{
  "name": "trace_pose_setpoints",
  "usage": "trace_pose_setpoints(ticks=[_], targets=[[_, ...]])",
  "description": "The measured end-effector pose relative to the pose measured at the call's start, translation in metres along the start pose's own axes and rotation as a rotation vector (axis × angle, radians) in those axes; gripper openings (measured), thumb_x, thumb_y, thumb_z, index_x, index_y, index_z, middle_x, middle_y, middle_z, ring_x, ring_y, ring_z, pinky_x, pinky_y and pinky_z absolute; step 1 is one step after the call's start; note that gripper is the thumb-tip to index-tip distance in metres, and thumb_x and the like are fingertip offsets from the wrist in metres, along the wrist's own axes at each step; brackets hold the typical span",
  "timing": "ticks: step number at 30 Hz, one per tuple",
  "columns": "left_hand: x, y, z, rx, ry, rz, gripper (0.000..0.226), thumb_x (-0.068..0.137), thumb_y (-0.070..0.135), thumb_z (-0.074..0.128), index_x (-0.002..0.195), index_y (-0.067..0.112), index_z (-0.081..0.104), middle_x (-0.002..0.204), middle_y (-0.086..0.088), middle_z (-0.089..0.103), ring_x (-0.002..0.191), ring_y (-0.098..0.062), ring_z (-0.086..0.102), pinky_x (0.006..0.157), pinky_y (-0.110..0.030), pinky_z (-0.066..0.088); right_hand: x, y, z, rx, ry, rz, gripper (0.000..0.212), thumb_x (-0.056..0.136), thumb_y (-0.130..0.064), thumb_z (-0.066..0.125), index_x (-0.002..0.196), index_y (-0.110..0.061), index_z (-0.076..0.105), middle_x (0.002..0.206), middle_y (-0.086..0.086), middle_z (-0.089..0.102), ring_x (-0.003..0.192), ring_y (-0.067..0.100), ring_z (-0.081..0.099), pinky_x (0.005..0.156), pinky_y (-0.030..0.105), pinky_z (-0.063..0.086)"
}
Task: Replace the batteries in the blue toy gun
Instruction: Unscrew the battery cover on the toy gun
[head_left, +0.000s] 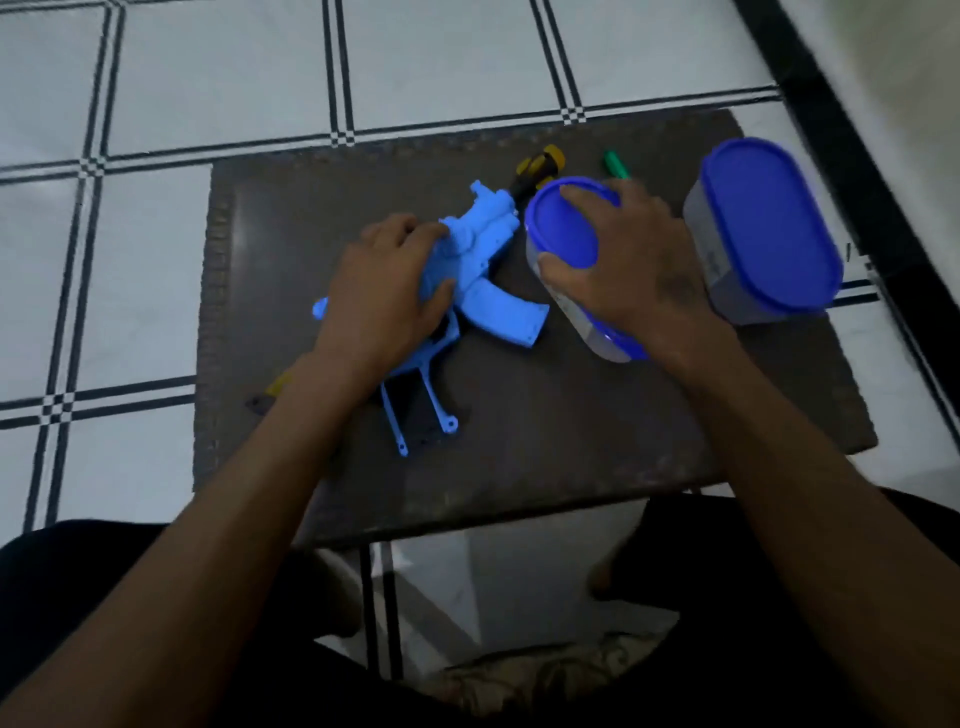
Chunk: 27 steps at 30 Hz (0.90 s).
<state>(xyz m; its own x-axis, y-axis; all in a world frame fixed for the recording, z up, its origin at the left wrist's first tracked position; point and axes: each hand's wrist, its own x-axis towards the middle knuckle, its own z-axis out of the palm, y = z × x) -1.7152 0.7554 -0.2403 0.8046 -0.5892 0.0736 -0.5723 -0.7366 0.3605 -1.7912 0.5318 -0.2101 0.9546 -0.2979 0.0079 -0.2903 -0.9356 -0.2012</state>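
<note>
The blue toy gun (483, 260) lies flat on a dark mat (545, 441), its barrel toward the far side and its thin stock legs toward me. My left hand (379, 296) grips the gun's body, thumb curled over its middle. My right hand (634, 260) holds a clear oval container with a blue lid (563, 228), tipped on its side, thumb on the near rim and fingers over the far rim. The container's contents are hidden.
A second, taller blue-lidded container (769, 228) stands at the mat's right. A yellow-and-black screwdriver handle (540, 166) and a green marker (615, 165) lie at the far edge. Something small and yellow (278, 387) peeks out under my left forearm. Tiled floor surrounds the mat.
</note>
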Motion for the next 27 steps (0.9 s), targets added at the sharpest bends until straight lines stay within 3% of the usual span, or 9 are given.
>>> trace_pose_setpoints(ticks=[5, 10, 15, 20, 25, 27], targets=[[-0.042, 0.020, -0.007, 0.039, -0.055, -0.064, 0.059, 0.086, 0.035, 0.066, 0.138, 0.013, 0.048, 0.143, -0.016, 0.042, 0.126, -0.037, 0.045, 0.100, -0.046, 0.041, -0.047, 0.001, -0.002, 0.075, 0.052, 0.098, 0.075, 0.073, -0.061, 0.063, 0.138, -0.026, 0.050, 0.142, 0.012, 0.043, 0.125, 0.036, 0.045, 0.102, 0.049, 0.040], [-0.067, 0.021, -0.005, 0.041, -0.063, -0.065, 0.058, 0.082, 0.032, 0.069, 0.134, 0.013, 0.052, 0.139, -0.018, 0.044, 0.122, -0.040, 0.048, 0.096, -0.051, 0.045, -0.089, 0.019, -0.003, 0.107, 0.114, 0.185, 0.071, 0.075, -0.066, 0.059, 0.131, -0.024, 0.054, 0.132, 0.012, 0.049, 0.117, 0.035, 0.051, 0.096, 0.047, 0.045], [-0.080, 0.034, -0.009, 0.096, -0.064, -0.081, 0.058, 0.084, 0.033, 0.069, 0.136, 0.015, 0.050, 0.145, -0.016, 0.039, 0.128, -0.036, 0.043, 0.099, -0.049, 0.044, -0.107, 0.033, -0.011, 0.129, 0.106, 0.205, 0.073, 0.081, -0.071, 0.052, 0.135, -0.023, 0.051, 0.142, 0.012, 0.044, 0.127, 0.033, 0.045, 0.101, 0.050, 0.043], [-0.078, 0.038, -0.013, 0.077, -0.070, -0.102, 0.058, 0.086, 0.035, 0.067, 0.137, 0.015, 0.048, 0.145, -0.017, 0.039, 0.128, -0.037, 0.043, 0.100, -0.049, 0.043, -0.089, 0.056, -0.033, 0.076, 0.311, 0.219, 0.058, 0.086, -0.058, 0.055, 0.129, -0.019, 0.056, 0.136, 0.013, 0.049, 0.124, 0.037, 0.044, 0.099, 0.050, 0.039], [-0.073, 0.040, -0.014, 0.083, -0.076, -0.189, 0.071, 0.087, 0.040, 0.065, 0.146, 0.015, 0.036, 0.151, -0.017, 0.030, 0.135, -0.038, 0.036, 0.104, -0.048, 0.036, -0.061, 0.090, -0.031, 0.046, 0.081, 0.367, 0.068, 0.086, -0.051, 0.056, 0.146, -0.030, 0.034, 0.155, 0.020, 0.020, 0.144, 0.040, 0.014, 0.111, 0.057, 0.022], [-0.071, 0.038, -0.014, 0.052, -0.067, -0.215, 0.075, 0.086, 0.044, 0.065, 0.148, 0.017, 0.031, 0.154, -0.016, 0.027, 0.138, -0.038, 0.033, 0.105, -0.049, 0.035, -0.051, 0.100, -0.029, 0.069, 0.012, 0.405, 0.070, 0.086, -0.053, 0.056, 0.148, -0.033, 0.031, 0.152, 0.022, 0.023, 0.139, 0.043, 0.023, 0.109, 0.056, 0.026]])
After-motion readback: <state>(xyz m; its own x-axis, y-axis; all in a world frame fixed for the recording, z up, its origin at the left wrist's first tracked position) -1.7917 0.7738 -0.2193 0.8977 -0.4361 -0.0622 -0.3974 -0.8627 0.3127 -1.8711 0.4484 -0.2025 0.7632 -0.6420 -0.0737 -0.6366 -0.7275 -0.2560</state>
